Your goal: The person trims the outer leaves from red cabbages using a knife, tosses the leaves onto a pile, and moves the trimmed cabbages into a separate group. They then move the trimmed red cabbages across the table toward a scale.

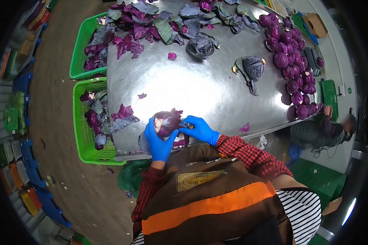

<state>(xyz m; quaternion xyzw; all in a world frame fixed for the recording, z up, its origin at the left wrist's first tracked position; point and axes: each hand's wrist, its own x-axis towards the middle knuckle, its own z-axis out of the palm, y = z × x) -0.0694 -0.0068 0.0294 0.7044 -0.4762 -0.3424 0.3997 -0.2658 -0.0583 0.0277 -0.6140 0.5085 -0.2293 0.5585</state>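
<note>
My left hand (157, 141), in a blue glove, is closed around a red cabbage (166, 123) at the table's near edge. A pale cut patch shows on the cabbage's side. Close against its right side is my right hand (200, 129), also gloved in blue. Its fingers are wrapped round what looks like a small knife (187, 125), mostly hidden, with a yellowish part showing. Loose purple leaves (180, 141) lie beneath the cabbage. Left of my hands, more leaves (124, 117) rest near the table's left edge.
Two green crates (78, 118) of leaves stand along the left side of the metal table (208, 94). Leaves (163, 28) heap at the far end. Whole cabbages (282, 59) line the right edge, and one with outer leaves (253, 68) sits nearer. Another person (319, 130) is at right.
</note>
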